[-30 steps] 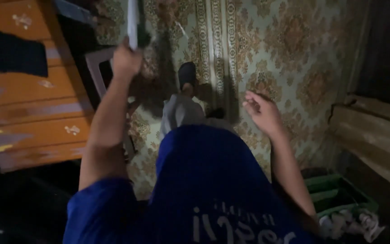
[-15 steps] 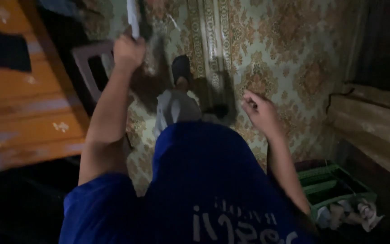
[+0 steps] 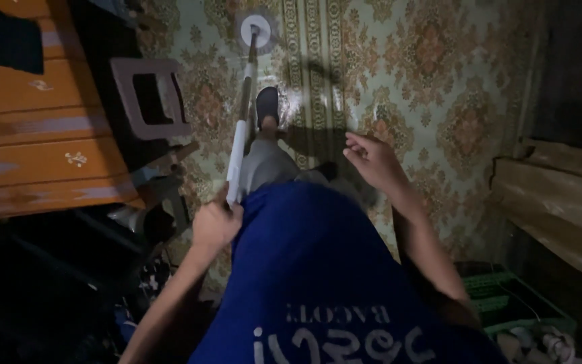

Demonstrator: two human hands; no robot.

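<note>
While the green crate sits at the lower right of the frame, only its rim and some pale crumpled things inside show; what they are is too dim to tell. At the left edge stands an orange wooden cabinet with a dark cloth on its top, and just beside it, upper left, a small plastic stool lies on the patterned floor.

Left of centre, the left hand is closed in a fist round the white handle of a mop. The handle runs up the frame from the fist to a round white mop head resting on the floor at the top centre, just above a dark shoe.

Right of centre, the right hand hangs loosely half open, fingers curled, holding nothing and touching nothing, well apart from the mop.
</note>
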